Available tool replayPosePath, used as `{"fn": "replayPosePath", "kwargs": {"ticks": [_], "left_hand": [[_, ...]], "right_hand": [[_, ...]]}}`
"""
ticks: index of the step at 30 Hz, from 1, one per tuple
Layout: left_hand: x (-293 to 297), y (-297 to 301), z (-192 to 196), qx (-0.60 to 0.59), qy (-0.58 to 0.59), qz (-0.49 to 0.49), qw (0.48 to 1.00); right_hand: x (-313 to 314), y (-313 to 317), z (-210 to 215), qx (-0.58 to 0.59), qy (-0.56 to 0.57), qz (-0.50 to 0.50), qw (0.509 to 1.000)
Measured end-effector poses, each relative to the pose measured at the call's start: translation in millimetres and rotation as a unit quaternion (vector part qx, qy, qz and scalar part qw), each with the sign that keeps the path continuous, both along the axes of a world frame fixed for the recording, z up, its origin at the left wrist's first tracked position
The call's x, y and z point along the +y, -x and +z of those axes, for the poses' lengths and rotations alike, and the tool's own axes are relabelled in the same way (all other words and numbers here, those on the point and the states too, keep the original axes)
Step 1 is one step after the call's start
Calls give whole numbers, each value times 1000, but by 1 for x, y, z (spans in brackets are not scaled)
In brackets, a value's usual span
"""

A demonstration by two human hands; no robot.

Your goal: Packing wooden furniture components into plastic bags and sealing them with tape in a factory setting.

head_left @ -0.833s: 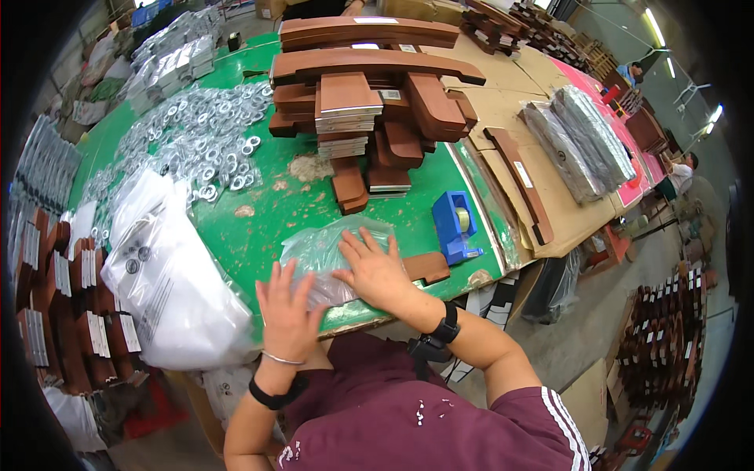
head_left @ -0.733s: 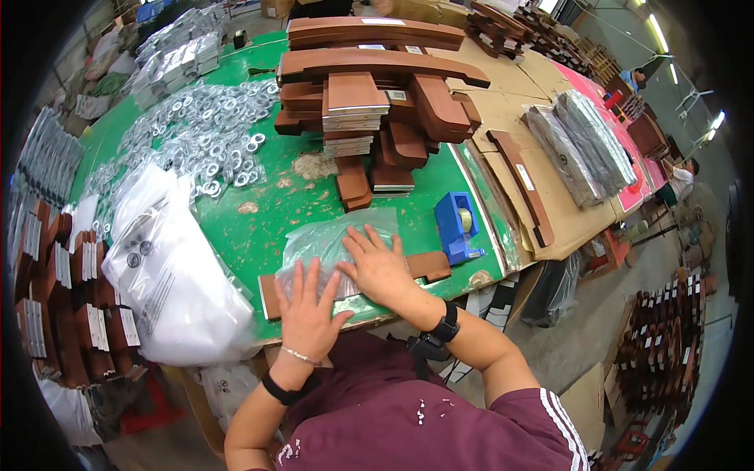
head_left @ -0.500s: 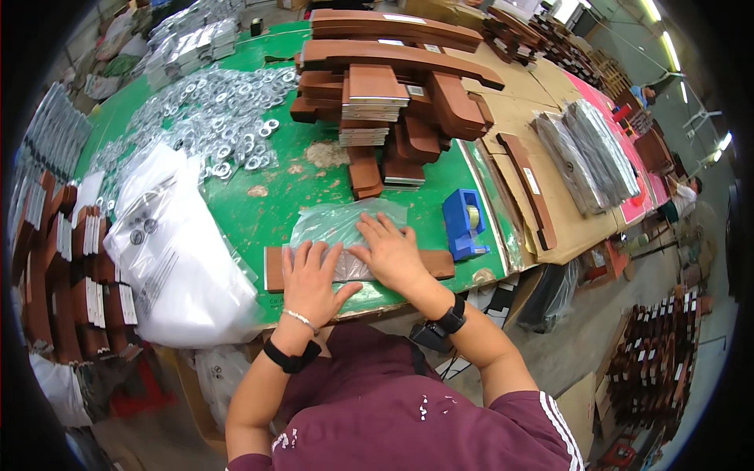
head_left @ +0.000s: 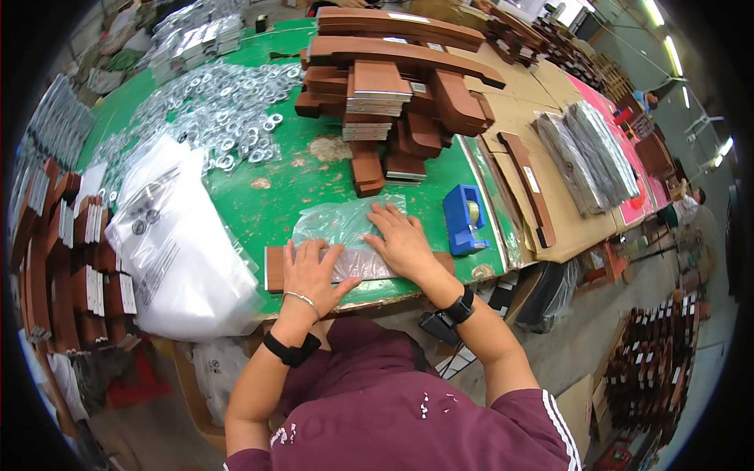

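Note:
A reddish-brown wooden piece (head_left: 274,269) lies crosswise at the table's near edge. Over its middle is a clear plastic bag (head_left: 334,222), part of it spread flat on the green tabletop beyond the wood. My left hand (head_left: 309,273) rests palm down on the bag's left part, fingers spread over the wood. Toward the bag's right side, my right hand (head_left: 399,242) is also palm down, its fingers outstretched on the plastic. Neither hand grips anything. Beneath the palms, the wood and the film are hidden.
Right of my hands stands a blue tape dispenser (head_left: 465,220). Stacked brown wooden parts (head_left: 393,94) are ahead. A pile of white plastic bags (head_left: 184,251) lies left, with many metal rings in small bags (head_left: 228,125) behind. A long wooden bar (head_left: 528,188) lies on cardboard.
My right hand has slid slightly right and away from me, uncovering more plastic between the hands. The left hand stays nearly in place, and the view has shifted a little.

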State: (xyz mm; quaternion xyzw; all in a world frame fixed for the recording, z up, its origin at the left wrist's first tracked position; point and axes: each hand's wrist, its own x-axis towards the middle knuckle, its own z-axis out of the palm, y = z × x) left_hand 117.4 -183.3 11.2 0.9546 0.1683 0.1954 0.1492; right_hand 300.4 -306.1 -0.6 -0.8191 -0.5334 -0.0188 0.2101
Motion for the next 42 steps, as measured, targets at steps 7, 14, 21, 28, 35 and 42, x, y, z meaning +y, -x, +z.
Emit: {"fn": "replayPosePath", "kwargs": {"ticks": [7,14,21,28,35,42], "left_hand": [[-3,-3,3,13,-9,-5,1000],[-3,2,0,27,-13,5,1000],[-3,0,-4,6,-17,0,1000],[1,0,-2,-6,-17,-3,1000],[0,9,-6,-18,-14,-29,999],[-2,13,-8,-20,13,-32,999]], "right_hand": [[-61,-8,55,-29,-102,-28,994],[-153,-70,87,-75,8,-188,979],[-154,-88,91,-93,-98,-198,971],[-136,-111,117,-13,-22,-221,975],[-41,-129,205,-113,-144,-78,980],[89,-198,209,-191,-86,28,978]]}}
